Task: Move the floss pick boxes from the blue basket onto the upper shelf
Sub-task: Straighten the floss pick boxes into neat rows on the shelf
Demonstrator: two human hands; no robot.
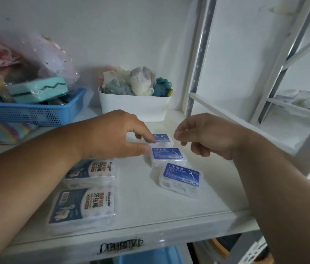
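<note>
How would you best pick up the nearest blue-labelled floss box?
Pinch the nearest blue-labelled box across its two long side walls, coming from above. It lies flat, label up, apart from the neighbouring box, so fingers probably fit on both sides.

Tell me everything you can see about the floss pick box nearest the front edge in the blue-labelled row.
The nearest blue-labelled box is a small clear plastic case, closed, with white floss picks faintly visible inside. Its top carries a blue label with white Chinese characters, a white floss pick drawing and a "50" mark in one corner. It lies flat on the white shelf, label up, turned slightly askew from the two matching boxes behind it. It seems to sit just clear of the next box. Neither hand touches it.
</note>
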